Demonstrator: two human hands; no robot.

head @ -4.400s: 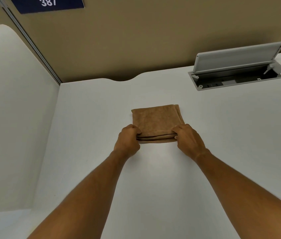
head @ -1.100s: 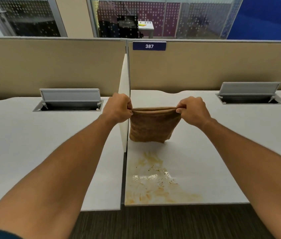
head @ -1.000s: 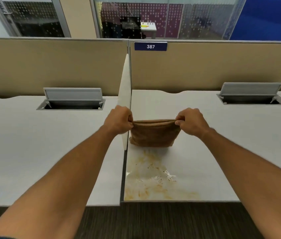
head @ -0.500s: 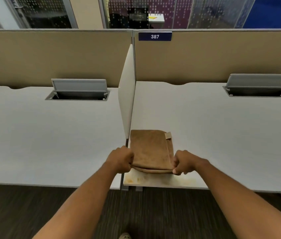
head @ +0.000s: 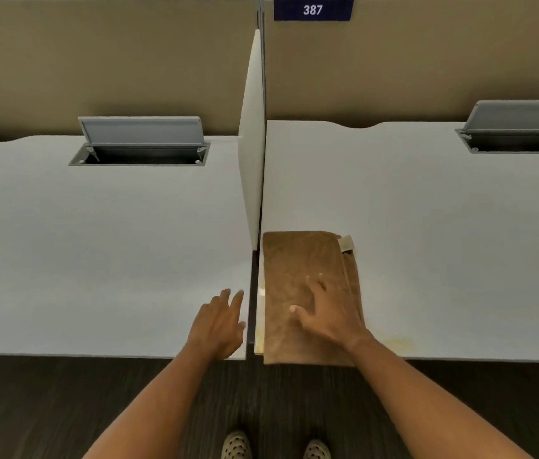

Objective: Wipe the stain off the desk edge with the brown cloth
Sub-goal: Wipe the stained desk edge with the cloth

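The brown cloth (head: 298, 270) lies flat at the front left corner of the right desk (head: 427, 226), its near end hanging slightly over the desk edge. It covers most of the stain; a faint yellowish trace (head: 397, 344) shows to its right near the edge. My right hand (head: 326, 311) rests palm down on the cloth with fingers spread. My left hand (head: 220, 323) is flat and open on the left desk (head: 96, 243), beside the gap between the desks, holding nothing.
A white divider panel (head: 253, 144) stands between the two desks. Open grey cable hatches sit at the back of the left desk (head: 142, 144) and the right desk (head: 523, 130). A tan partition with a blue "387" sign (head: 313, 9) closes the back. Dark floor and shoes lie below.
Both hands let go of the cloth's near edge. The cloth now lies spread over the stain, my right hand pressed on it, my left hand moved onto the left desk.
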